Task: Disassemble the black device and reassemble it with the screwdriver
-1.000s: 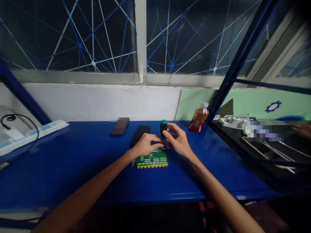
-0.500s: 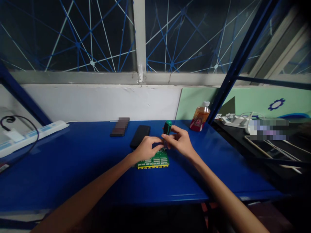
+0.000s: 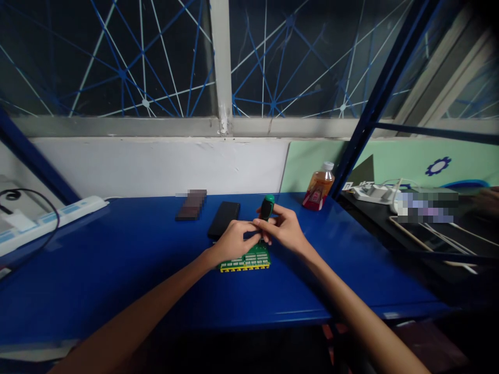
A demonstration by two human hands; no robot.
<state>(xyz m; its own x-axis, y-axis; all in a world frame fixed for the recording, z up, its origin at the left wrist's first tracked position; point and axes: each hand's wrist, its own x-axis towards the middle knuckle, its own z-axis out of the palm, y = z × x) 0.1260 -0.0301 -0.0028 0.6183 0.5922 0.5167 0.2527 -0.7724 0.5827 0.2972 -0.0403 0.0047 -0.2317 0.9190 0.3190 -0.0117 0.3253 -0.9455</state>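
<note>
A green circuit board [image 3: 255, 257] with a yellow strip along its near edge lies flat on the blue table [image 3: 163, 291]. Over its far right part stands a screwdriver [image 3: 267, 206], its green and black handle up and its lower end hidden by fingers. My right hand [image 3: 287, 227] is closed around the screwdriver, thumb and fingers below the top of the handle. My left hand [image 3: 236, 240] lies across the board's far left part, covering it. Its thumb and fingers close together near the screwdriver's lower end; what they pinch is hidden.
Behind my left hand lies a black flat case [image 3: 224, 218], with a dark blurred-out slab [image 3: 191, 205] to its left. A drink bottle [image 3: 318, 187] stands at the back right. A white power strip [image 3: 54, 223] runs along the left side. Cables [image 3: 440, 234] lie on the black side table.
My right hand's fingers have shifted slightly left around the screwdriver and toward my left hand. The whole view has moved a little. The board stays in place.
</note>
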